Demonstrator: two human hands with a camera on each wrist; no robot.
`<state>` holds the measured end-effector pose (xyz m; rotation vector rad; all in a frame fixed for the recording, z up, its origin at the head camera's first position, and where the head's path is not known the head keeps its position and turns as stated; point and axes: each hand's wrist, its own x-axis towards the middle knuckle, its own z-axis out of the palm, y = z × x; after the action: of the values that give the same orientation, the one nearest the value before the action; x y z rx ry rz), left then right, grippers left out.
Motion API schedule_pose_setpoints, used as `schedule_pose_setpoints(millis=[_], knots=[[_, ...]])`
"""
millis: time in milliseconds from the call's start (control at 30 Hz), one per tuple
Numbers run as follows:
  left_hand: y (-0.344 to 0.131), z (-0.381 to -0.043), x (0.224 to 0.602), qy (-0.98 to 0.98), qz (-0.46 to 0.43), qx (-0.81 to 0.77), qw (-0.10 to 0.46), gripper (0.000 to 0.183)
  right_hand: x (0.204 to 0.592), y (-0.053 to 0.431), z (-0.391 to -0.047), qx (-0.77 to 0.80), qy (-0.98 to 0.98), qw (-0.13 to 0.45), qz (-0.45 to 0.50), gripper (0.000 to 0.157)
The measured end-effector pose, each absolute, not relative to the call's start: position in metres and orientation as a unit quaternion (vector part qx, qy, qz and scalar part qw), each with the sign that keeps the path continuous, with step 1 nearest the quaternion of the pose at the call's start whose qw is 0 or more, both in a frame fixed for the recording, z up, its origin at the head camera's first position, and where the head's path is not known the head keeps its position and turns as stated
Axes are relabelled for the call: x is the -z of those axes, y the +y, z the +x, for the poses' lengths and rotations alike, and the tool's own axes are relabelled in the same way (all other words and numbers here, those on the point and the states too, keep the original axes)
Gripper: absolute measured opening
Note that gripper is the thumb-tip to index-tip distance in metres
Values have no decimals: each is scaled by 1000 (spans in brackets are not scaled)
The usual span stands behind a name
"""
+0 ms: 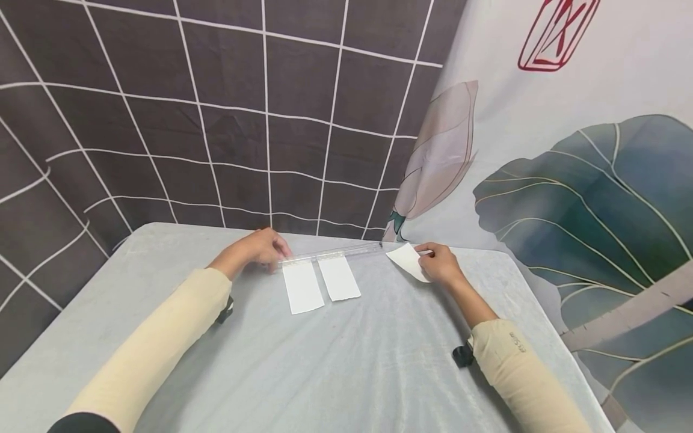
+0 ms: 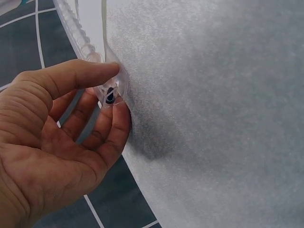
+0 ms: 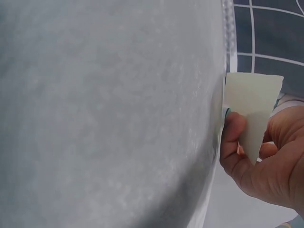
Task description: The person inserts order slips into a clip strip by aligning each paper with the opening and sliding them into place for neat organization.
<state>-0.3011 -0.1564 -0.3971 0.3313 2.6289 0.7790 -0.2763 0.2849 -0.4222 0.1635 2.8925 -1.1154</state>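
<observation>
A long clear plastic strip (image 1: 360,248) with a ribbed edge lies across the far part of the table. My left hand (image 1: 262,245) pinches its left end; the left wrist view shows a small dark piece (image 2: 110,96) inside the clear end, between thumb and fingers. Two white paper pieces, a left one (image 1: 303,288) and a right one (image 1: 339,279), lie side by side with their top edges at the strip. Beyond the strip's right end, my right hand (image 1: 441,264) holds a third white paper piece (image 3: 253,92), tilted, between thumb and fingers.
A pale grey cloth covers the table (image 1: 303,373), its far edge just beyond both hands. Behind it hangs a dark curtain with a white grid (image 1: 227,132). A white curtain with a large leaf print (image 1: 585,192) hangs along the right side.
</observation>
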Motion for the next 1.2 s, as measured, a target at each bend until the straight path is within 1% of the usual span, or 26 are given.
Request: schedule_pose_setpoints(millis=[233,633,1200], knots=[[-157,-301,398,934,123,-279,183,54,428,280,-279,361,931,10,47,47],[-155,-300,398,935,118,-279,186,54,433,268,-280,384,921,20,65,46],[-154,-301,398,936,114,-276,187,53,433,260,-285,395,916,32,57,45]])
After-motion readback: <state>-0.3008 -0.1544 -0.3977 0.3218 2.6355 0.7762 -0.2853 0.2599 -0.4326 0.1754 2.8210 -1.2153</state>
